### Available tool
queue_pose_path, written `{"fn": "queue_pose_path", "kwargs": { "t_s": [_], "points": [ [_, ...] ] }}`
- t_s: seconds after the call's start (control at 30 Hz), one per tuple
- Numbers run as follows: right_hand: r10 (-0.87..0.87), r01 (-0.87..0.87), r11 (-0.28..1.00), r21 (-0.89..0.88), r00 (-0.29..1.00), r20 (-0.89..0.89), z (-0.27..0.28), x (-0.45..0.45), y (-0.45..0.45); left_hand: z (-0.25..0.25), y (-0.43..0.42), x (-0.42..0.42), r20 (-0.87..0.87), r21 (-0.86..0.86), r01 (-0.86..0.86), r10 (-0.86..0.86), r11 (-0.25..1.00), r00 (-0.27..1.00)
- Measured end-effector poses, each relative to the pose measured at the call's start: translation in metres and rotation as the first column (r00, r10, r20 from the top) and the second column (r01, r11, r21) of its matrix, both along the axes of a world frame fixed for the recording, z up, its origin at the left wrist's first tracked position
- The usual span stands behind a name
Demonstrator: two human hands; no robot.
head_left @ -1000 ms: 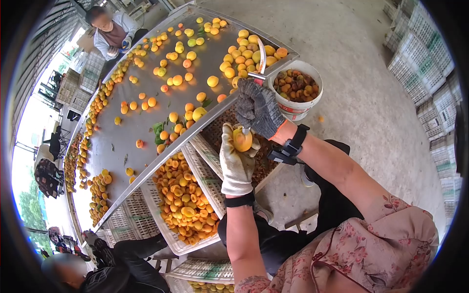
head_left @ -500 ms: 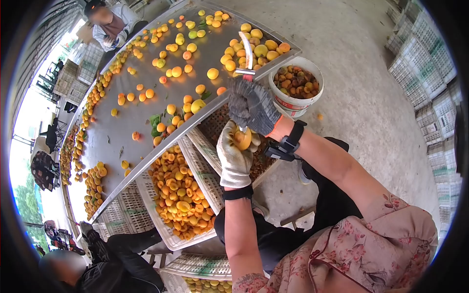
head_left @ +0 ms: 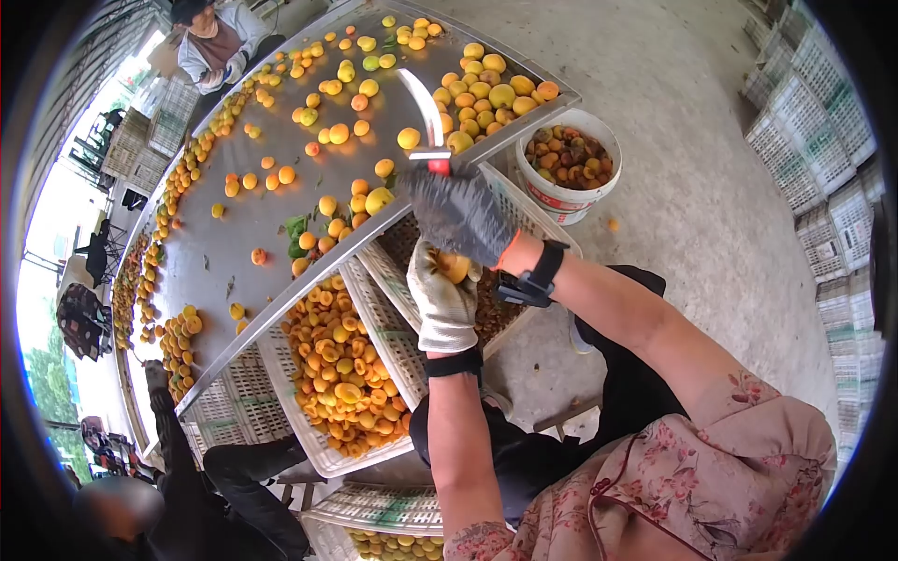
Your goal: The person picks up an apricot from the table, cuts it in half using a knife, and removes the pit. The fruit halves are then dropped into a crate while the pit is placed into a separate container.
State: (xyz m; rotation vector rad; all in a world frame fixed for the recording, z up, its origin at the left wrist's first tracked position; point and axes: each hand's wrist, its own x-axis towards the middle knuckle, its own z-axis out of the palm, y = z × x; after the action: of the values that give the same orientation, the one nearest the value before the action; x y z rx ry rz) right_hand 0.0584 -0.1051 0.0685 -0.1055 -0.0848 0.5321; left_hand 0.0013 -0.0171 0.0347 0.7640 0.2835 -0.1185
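My right hand (head_left: 463, 215), in a dark grey glove, is closed round the handle of a curved knife (head_left: 427, 110). Its blade points up and away over the table edge. Just below, my left hand (head_left: 443, 304) in a white glove grips an apricot (head_left: 453, 267), partly covered by the fingers and the other glove. Under both hands stands a crate (head_left: 552, 227) with small brown pieces inside, hard to make out. To its left, a white crate (head_left: 374, 461) holds many halved apricots (head_left: 341, 374).
A metal table (head_left: 281, 220) with a raised edge carries scattered apricots. A white bucket (head_left: 564, 199) of dark fruit stands on the floor at its corner. One co-worker (head_left: 220, 47) is across the table, another (head_left: 234, 486) at lower left. Stacked crates (head_left: 809, 140) line the right.
My right hand and the knife have shifted left, the blade now leaning left. My left hand stays around the apricot. The lower-left co-worker's arm has stretched toward the table.
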Motion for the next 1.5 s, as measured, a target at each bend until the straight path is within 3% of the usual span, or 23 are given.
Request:
{"fn": "queue_pose_path", "kwargs": {
  "t_s": [0.2, 0.27, 0.33, 0.4, 0.47, 0.53, 0.6, 0.7, 0.77, 0.8, 0.87, 0.9, 0.93, 1.0, 1.17, 1.2, 1.23, 1.27, 1.33, 1.37, 1.4, 1.47, 1.5],
  "points": [
    [-0.236, 0.425, 0.733, -0.530, 0.891, 0.388, -0.009, -0.005, 0.016, -0.018, 0.001, 0.003, 0.009, -0.048, 0.033, -0.032, 0.998, 0.999],
    [-0.130, 0.806, 0.260, -0.532, 0.575, 0.808, -0.003, -0.024, 0.024, -0.017, -0.005, 0.002, -0.014, -0.110, -0.122, 0.121, 0.986, 0.993],
    [-0.138, 0.780, 0.362, -0.511, 0.587, 0.798, -0.007, -0.021, 0.025, -0.027, 0.002, 0.005, -0.042, -0.159, -0.123, 0.118, 0.980, 0.992],
    [-0.341, 0.534, 0.738, -0.413, 0.823, 0.455, -0.006, -0.022, 0.025, -0.021, 0.007, 0.002, 0.096, -0.053, 0.077, -0.072, 0.996, 0.993],
    [-0.333, 0.595, 0.665, -0.450, 0.777, 0.534, -0.015, -0.002, 0.012, -0.014, 0.000, 0.000, 0.076, 0.049, 0.010, -0.013, 0.999, 0.997],
    [-0.100, 0.153, 0.957, -0.245, 0.971, 0.216, -0.008, -0.004, -0.014, -0.007, 0.000, 0.001, 0.096, -0.048, 0.084, -0.079, 0.995, 0.992],
    [-0.199, 0.225, 0.911, -0.346, 0.974, 0.109, -0.005, -0.001, -0.012, 0.000, -0.004, 0.003, 0.002, -0.051, 0.079, -0.079, 0.996, 0.997],
    [-0.064, 0.108, 0.952, -0.287, 0.985, 0.159, -0.005, -0.002, -0.009, -0.007, -0.002, -0.001, 0.055, -0.093, 0.126, -0.121, 0.988, 0.991],
    [-0.184, 0.638, 0.529, -0.560, 0.730, 0.658, -0.003, -0.007, 0.012, -0.013, 0.000, 0.000, 0.002, -0.136, 0.089, -0.089, 0.987, 0.996],
    [-0.181, 0.635, 0.530, -0.562, 0.733, 0.656, -0.002, -0.014, 0.014, -0.013, -0.005, -0.002, -0.001, -0.138, 0.085, -0.086, 0.987, 0.996],
    [0.039, 0.815, 0.203, -0.543, 0.547, 0.836, 0.003, -0.026, 0.019, -0.010, -0.020, -0.002, -0.132, -0.251, -0.204, 0.175, 0.946, 0.976],
    [0.064, 0.908, 0.123, -0.401, 0.396, 0.916, -0.006, -0.025, 0.027, -0.023, -0.020, 0.000, -0.099, -0.292, -0.235, 0.215, 0.927, 0.972],
    [0.060, 0.906, 0.118, -0.405, 0.401, 0.914, -0.010, -0.028, 0.026, -0.028, -0.020, 0.001, -0.103, -0.289, -0.231, 0.209, 0.929, 0.972],
    [0.484, 0.894, -0.153, -0.421, 0.440, 0.757, -0.003, -0.032, 0.023, -0.035, -0.017, 0.003, -0.079, -0.249, -0.186, 0.172, 0.950, 0.982],
    [0.128, 0.953, -0.008, -0.301, 0.300, 0.945, -0.021, -0.024, 0.024, -0.039, -0.009, 0.005, -0.012, -0.141, -0.076, 0.075, 0.987, 0.997],
    [-0.224, 0.804, 0.305, -0.510, 0.581, 0.783, -0.017, -0.018, 0.022, -0.034, -0.009, 0.004, 0.008, -0.113, -0.050, 0.051, 0.992, 0.999],
    [-0.412, 0.578, 0.646, -0.499, 0.814, 0.410, -0.014, -0.012, 0.020, -0.029, -0.010, 0.004, 0.047, 0.037, -0.050, 0.049, 0.998, 0.998],
    [-0.424, 0.587, 0.646, -0.487, 0.807, 0.411, -0.011, -0.007, 0.013, -0.031, -0.007, 0.007, 0.054, 0.048, -0.042, 0.040, 0.998, 0.998],
    [-0.414, 0.493, 0.788, -0.369, 0.868, 0.274, -0.009, -0.002, -0.010, -0.039, 0.003, 0.012, 0.197, -0.237, 0.056, -0.008, 0.970, 0.980],
    [-0.408, 0.470, 0.824, -0.317, 0.880, 0.244, -0.007, 0.000, -0.017, -0.014, -0.006, 0.009, 0.067, -0.226, -0.138, 0.157, 0.964, 0.985],
    [-0.408, 0.469, 0.827, -0.309, 0.880, 0.245, -0.005, -0.001, -0.015, -0.017, 0.000, 0.014, 0.155, -0.371, -0.067, 0.133, 0.926, 0.979],
    [-0.379, 0.652, 0.235, -0.721, 0.744, 0.550, -0.003, -0.004, -0.008, -0.017, 0.006, 0.016, 0.281, -0.265, -0.142, 0.218, 0.954, 0.935],
    [-0.183, 0.653, 0.084, -0.753, 0.753, 0.632, -0.008, -0.007, -0.011, -0.015, 0.007, 0.018, 0.290, -0.261, -0.140, 0.216, 0.955, 0.933]
  ]
}}
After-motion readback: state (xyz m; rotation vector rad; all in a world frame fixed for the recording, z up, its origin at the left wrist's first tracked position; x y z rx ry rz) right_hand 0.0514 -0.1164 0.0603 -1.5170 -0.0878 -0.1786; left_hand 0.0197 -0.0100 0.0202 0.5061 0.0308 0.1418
